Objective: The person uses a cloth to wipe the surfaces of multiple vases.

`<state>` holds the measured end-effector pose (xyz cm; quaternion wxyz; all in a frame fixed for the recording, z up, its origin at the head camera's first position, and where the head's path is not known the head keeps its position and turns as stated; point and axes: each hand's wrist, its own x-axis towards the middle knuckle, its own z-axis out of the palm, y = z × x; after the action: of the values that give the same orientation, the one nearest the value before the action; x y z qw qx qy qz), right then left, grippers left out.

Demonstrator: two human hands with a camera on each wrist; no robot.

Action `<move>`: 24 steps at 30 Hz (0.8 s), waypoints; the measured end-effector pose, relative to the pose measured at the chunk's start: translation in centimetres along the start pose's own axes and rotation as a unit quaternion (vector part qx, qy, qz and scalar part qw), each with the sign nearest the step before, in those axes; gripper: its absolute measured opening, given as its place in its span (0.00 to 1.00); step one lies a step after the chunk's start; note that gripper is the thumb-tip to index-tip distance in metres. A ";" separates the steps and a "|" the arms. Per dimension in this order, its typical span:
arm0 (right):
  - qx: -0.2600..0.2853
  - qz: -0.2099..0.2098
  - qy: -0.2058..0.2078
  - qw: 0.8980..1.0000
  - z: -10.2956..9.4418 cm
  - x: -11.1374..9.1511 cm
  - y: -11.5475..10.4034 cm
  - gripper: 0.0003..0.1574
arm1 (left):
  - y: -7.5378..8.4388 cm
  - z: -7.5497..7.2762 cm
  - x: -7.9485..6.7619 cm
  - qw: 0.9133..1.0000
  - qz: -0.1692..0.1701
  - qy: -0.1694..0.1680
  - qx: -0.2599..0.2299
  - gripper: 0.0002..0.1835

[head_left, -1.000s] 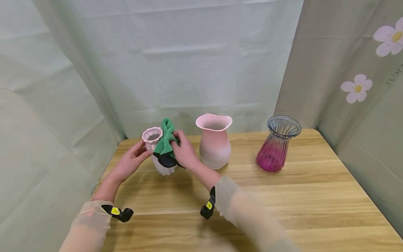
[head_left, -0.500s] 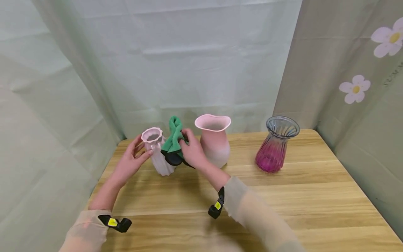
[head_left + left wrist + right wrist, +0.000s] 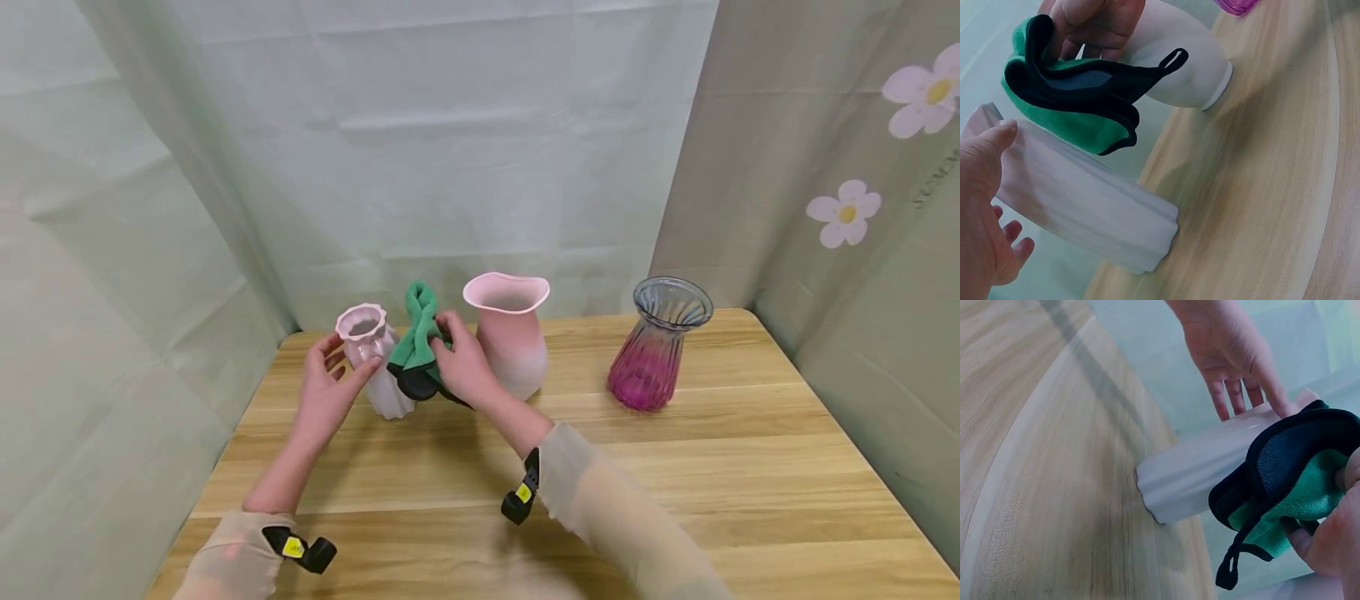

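Note:
A white ribbed vase (image 3: 386,385) with a scalloped pinkish rim stands on the table at the left. My left hand (image 3: 327,392) holds it near the neck, thumb across the front and fingers at the left side; in the left wrist view the thumb (image 3: 1002,132) lies against the upper wall. Just right of this vase, my right hand (image 3: 462,364) pinches a bunched green cloth (image 3: 415,343) with black edging. The cloth's black hanging loop (image 3: 1227,575) dangles below, in the right wrist view. Part of the cloth is hidden behind my right fingers.
Close behind my right hand is a pink-to-white vase (image 3: 512,337) with a wavy flared rim. Farther right stands a ribbed glass vase (image 3: 651,358), blue-grey above and magenta below. Pale curtains (image 3: 480,167) border the wooden table (image 3: 712,483) at back and sides.
My right hand has drawn the cloth rightward, away from the white vase's neck. My left thumb has shifted right across that vase, and the left forearm has swung slightly right.

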<state>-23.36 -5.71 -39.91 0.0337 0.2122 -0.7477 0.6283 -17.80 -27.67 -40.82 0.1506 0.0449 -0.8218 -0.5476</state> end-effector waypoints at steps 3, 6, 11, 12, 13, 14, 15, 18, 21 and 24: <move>0.000 -0.001 0.000 1.000 0.0 -0.1 0.0 0.11 | -0.3 0.1 0.0 1.000 -0.002 -0.006 0.008 0.48; 0.001 -0.001 0.000 1.000 0.0 -0.2 0.1 0.11 | -0.4 0.1 0.1 1.000 -0.002 -0.010 0.007 0.47; 0.004 -0.002 -0.001 1.000 0.0 -0.2 -0.1 0.12 | -0.6 -0.1 0.2 1.000 -0.001 -0.020 0.007 0.46; 0.004 -0.001 -0.002 1.000 0.0 -0.3 -0.1 0.12 | -0.7 -0.2 0.3 1.000 0.002 -0.024 0.010 0.46; 0.006 0.000 -0.003 1.000 0.0 -0.3 -0.1 0.12 | -0.8 -0.3 0.4 1.000 0.005 -0.028 0.013 0.45; 0.007 0.000 -0.004 1.000 0.0 -0.3 -0.1 0.12 | -0.9 -0.5 0.5 0.999 0.008 -0.033 0.013 0.45; 0.008 0.001 -0.005 1.000 0.0 -0.3 0.0 0.13 | -0.9 -0.7 0.5 0.999 0.013 -0.038 0.013 0.44; 0.008 0.003 -0.008 1.000 0.0 -0.2 0.2 0.13 | -1.3 -1.4 0.9 0.997 0.026 -0.064 0.023 0.41; 0.008 0.004 -0.011 1.000 0.1 -0.2 0.4 0.13 | -1.6 -2.2 1.5 0.993 0.034 -0.104 0.040 0.39; 0.012 0.010 -0.016 1.000 0.1 -0.3 0.4 0.13 | -2.1 -3.0 2.0 0.987 0.033 -0.151 0.055 0.39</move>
<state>-23.25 -5.66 -40.41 0.0130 0.2146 -0.7430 0.6338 -19.02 -31.64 -41.23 0.0402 -0.0569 -0.8648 -0.4972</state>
